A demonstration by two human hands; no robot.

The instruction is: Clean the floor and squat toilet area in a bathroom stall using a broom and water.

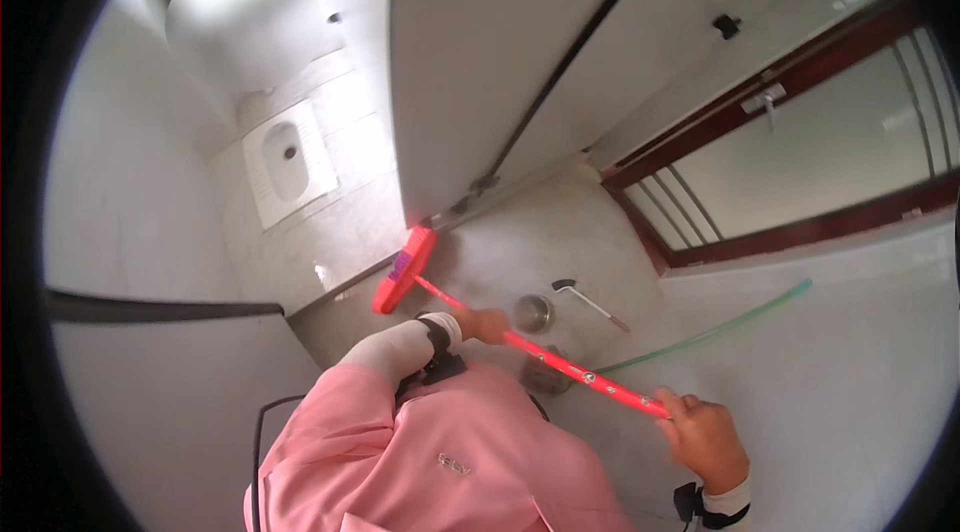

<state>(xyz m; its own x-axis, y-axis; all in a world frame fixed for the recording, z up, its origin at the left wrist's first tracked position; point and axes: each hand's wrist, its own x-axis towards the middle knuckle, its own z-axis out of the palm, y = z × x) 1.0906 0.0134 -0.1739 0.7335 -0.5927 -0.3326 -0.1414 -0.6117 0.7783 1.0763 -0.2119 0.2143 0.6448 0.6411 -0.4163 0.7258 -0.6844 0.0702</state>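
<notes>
A red push broom with a long red handle runs diagonally across the view. My left hand grips the handle a short way from the broom head, and my right hand is closed around its far end. The broom head lies at the stall's threshold, close to the foot of a grey partition panel. Beyond it, a white squat toilet is set in the tiled floor. My left hand is slightly blurred, and whether the bristles touch the floor cannot be told.
A metal pot and a small long-handled brush are on the floor. A green-handled mop leans at the right, its head partly behind the broom handle. Grey partitions flank the stall. A red-framed glass door is at the upper right.
</notes>
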